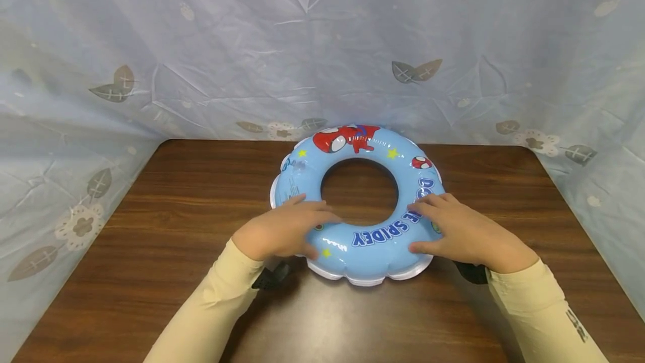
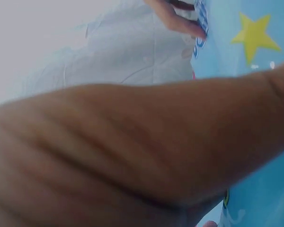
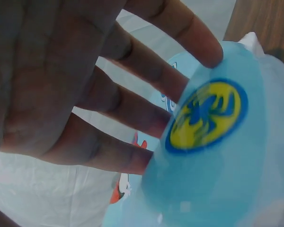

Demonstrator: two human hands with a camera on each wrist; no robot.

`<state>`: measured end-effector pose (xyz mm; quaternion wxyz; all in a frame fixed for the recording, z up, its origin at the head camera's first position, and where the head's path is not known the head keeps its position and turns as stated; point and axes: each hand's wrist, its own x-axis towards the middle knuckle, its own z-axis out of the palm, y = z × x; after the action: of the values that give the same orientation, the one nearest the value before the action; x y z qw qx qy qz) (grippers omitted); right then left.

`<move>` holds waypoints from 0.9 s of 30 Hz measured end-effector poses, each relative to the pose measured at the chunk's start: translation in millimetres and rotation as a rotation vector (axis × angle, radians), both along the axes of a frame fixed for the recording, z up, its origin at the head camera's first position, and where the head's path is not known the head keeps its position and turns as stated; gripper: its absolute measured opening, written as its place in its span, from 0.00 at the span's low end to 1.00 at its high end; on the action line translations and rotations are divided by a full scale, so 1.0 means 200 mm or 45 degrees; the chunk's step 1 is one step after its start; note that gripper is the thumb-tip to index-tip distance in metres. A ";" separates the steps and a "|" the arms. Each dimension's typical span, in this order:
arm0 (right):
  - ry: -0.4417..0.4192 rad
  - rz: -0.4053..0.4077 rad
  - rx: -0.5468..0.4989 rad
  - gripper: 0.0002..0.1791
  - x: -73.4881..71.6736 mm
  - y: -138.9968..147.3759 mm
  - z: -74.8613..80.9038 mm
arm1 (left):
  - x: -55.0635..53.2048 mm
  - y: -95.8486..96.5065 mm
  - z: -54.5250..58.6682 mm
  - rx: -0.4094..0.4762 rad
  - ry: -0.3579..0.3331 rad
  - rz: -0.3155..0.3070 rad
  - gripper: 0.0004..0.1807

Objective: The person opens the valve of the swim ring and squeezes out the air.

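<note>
A light-blue inflatable swim ring (image 1: 373, 259) lies on the wooden table, printed with a red cartoon spider figure, yellow stars and blue lettering. My left hand (image 1: 287, 228) rests at its left front side, fingers reaching over the tube toward the hole. On the right side my right hand (image 1: 463, 234) spreads its fingers over the lettering, thumb lower and apart. The right wrist view shows fairly straight fingers (image 3: 146, 66) with fingertips at the tube, beside a yellow spider emblem (image 3: 208, 116). In the left wrist view, the blurred left hand (image 2: 146, 146) covers much of the ring.
The brown wooden table (image 1: 176, 228) has rounded back corners. A pale grey-blue curtain (image 1: 312, 43) with leaf and flower prints hangs behind it and along both sides. The ring's back edge lies close to the curtain. Dark straps with devices (image 1: 272, 276) sit under the wrists.
</note>
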<state>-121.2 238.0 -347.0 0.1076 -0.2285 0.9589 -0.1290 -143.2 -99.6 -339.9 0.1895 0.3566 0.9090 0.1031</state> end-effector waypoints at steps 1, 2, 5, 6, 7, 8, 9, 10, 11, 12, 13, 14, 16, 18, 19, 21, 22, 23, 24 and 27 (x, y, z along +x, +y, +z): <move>-0.003 0.002 0.001 0.46 0.00 0.00 0.00 | 0.00 -0.01 0.00 -0.008 0.010 -0.004 0.39; -0.011 0.003 0.005 0.46 0.00 -0.01 0.01 | -0.01 -0.02 0.00 -0.014 0.021 -0.005 0.39; -0.028 0.014 0.010 0.45 0.00 -0.02 0.01 | -0.02 -0.05 0.01 -0.030 0.066 -0.006 0.38; -0.033 0.020 0.013 0.44 0.00 -0.02 0.02 | -0.02 -0.06 0.01 -0.033 0.079 -0.006 0.38; -0.039 0.022 0.015 0.44 0.00 -0.02 0.02 | -0.02 -0.07 0.02 -0.037 0.087 -0.005 0.38; -0.045 0.023 0.015 0.44 0.00 -0.02 0.02 | -0.02 -0.08 0.02 -0.041 0.085 0.002 0.38; -0.045 0.025 0.014 0.44 -0.01 -0.02 0.02 | -0.02 -0.09 0.02 -0.042 0.082 0.009 0.38; -0.047 0.025 0.014 0.44 0.00 -0.03 0.02 | -0.02 -0.09 0.02 -0.040 0.078 0.012 0.37; -0.046 0.025 0.013 0.44 0.00 -0.03 0.02 | -0.03 -0.10 0.02 -0.031 0.070 0.018 0.36; -0.045 0.021 0.013 0.45 0.00 -0.02 0.02 | -0.03 -0.10 0.02 -0.010 0.069 0.023 0.35; -0.040 0.019 0.010 0.44 0.00 -0.02 0.02 | -0.03 -0.10 0.03 0.011 0.074 0.048 0.33; -0.031 0.021 0.007 0.43 0.00 -0.02 0.02 | -0.04 -0.11 0.03 0.037 0.096 0.080 0.31; -0.018 0.017 0.002 0.42 0.00 -0.02 0.02 | -0.05 -0.11 0.03 0.084 0.189 0.162 0.27; -0.002 0.005 0.003 0.40 0.01 -0.02 0.02 | -0.06 -0.11 0.03 0.128 0.295 0.273 0.27; 0.011 -0.001 0.003 0.39 0.01 -0.02 0.02 | -0.06 -0.12 0.03 0.136 0.335 0.338 0.29; 0.054 -0.010 0.002 0.38 0.00 -0.02 0.01 | -0.08 -0.12 0.03 0.138 0.377 0.428 0.36; 0.079 -0.015 0.001 0.37 0.00 -0.02 0.01 | -0.08 -0.12 0.03 0.136 0.368 0.462 0.39; 0.104 -0.024 -0.002 0.37 0.00 -0.02 0.01 | -0.09 -0.13 0.03 0.130 0.344 0.490 0.43; 0.126 -0.033 -0.011 0.38 -0.01 -0.01 0.00 | -0.09 -0.13 0.03 0.119 0.312 0.510 0.46; 0.134 -0.075 -0.050 0.41 -0.01 -0.01 -0.01 | -0.10 -0.14 0.01 0.089 0.199 0.534 0.54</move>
<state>-124.2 236.2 -348.9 0.0486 -0.2088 0.9669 -0.1385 -164.0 -127.5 -338.3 0.0803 0.1729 0.9711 0.1437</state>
